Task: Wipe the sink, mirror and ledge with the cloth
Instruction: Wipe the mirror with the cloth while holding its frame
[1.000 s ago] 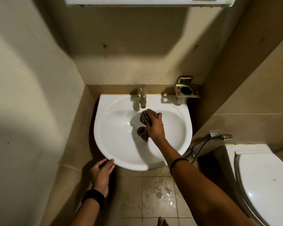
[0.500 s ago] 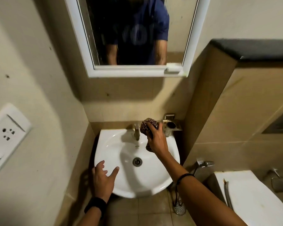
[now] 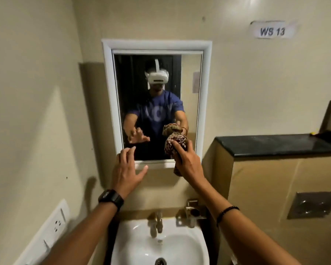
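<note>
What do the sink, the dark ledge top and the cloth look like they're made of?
The sink looks glossy white ceramic, judging by its smooth sheen. The ledge top seems polished black stone, maybe granite, with soft reflections. The cloth is checked woven fabric, bunched in the right hand.

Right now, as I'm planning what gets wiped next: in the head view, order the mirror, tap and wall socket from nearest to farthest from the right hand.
1. Mirror: the right hand holds the cloth at its lower right corner.
2. Tap: below the hand.
3. Wall socket: far lower left.
</note>
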